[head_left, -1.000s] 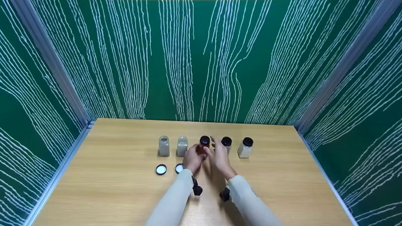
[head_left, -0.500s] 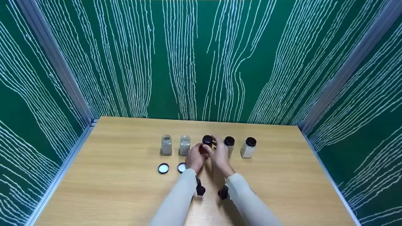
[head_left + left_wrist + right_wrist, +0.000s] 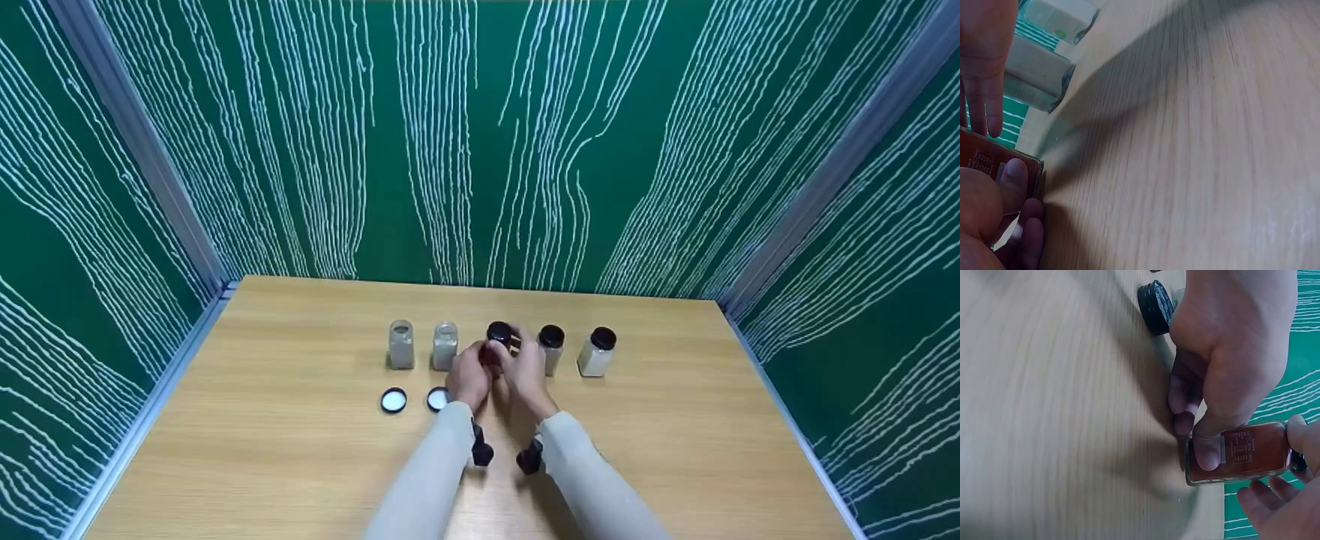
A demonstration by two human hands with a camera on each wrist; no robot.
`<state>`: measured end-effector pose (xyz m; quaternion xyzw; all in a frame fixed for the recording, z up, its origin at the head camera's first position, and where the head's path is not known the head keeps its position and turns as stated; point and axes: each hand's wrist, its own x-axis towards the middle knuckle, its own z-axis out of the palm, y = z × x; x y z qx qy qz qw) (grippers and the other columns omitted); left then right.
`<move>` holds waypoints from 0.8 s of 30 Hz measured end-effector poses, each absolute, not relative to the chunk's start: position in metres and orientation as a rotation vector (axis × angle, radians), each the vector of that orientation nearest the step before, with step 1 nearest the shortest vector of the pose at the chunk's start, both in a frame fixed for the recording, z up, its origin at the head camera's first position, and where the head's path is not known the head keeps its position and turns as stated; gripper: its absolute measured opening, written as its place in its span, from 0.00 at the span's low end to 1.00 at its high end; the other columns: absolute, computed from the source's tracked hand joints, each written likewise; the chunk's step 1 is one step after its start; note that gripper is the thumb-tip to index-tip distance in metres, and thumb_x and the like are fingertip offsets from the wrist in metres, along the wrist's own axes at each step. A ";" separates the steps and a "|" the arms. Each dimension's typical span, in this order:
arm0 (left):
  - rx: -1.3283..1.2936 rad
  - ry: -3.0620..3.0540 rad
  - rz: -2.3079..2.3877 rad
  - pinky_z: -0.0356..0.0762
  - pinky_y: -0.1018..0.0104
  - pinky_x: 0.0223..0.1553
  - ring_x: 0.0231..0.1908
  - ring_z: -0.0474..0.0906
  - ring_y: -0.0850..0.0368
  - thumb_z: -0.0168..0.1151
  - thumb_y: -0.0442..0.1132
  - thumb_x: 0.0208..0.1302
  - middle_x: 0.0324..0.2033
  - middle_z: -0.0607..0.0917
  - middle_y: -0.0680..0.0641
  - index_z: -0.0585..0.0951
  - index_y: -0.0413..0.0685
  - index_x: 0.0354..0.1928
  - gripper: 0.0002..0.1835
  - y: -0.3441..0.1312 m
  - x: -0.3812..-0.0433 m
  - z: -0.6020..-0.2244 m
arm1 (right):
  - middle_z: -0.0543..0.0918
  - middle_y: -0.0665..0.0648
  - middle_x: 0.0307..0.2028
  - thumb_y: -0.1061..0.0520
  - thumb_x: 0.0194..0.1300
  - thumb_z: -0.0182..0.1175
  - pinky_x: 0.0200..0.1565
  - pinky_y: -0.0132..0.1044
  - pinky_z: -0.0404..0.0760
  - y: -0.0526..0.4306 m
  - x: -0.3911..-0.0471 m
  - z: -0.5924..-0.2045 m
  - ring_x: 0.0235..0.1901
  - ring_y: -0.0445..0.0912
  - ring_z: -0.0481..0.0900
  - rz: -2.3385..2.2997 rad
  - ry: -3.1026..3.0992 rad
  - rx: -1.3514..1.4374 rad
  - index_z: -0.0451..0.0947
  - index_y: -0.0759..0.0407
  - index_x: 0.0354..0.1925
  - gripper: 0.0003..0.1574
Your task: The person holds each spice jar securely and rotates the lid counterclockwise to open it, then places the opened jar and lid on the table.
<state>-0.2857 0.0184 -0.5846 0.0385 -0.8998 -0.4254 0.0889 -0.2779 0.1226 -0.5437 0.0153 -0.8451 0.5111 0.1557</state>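
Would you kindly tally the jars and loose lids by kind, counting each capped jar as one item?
Uncapped jars: 2
Capped pale jars: 2
Red-filled jar with its black lid on: 1
Loose lids: 2
Total: 7

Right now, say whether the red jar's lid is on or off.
On: the black lid sits atop the red jar; tightness cannot be told.
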 end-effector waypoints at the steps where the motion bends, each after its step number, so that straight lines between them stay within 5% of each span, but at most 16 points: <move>1: 0.112 -2.678 -1.262 0.79 0.44 0.44 0.47 0.85 0.44 0.64 0.33 0.64 0.47 0.89 0.48 0.86 0.59 0.54 0.18 0.018 -0.285 -0.584 | 0.83 0.68 0.57 0.62 0.66 0.69 0.54 0.50 0.82 0.123 -0.278 -0.544 0.55 0.61 0.83 1.467 -2.415 0.048 0.77 0.65 0.59 0.25; 24: 0.133 -2.712 -1.294 0.79 0.43 0.47 0.49 0.84 0.44 0.64 0.31 0.63 0.49 0.89 0.48 0.86 0.59 0.51 0.18 0.016 -0.289 -0.582 | 0.78 0.72 0.61 0.66 0.71 0.62 0.63 0.54 0.75 0.123 -0.284 -0.542 0.63 0.64 0.77 1.560 -2.473 0.053 0.73 0.69 0.64 0.25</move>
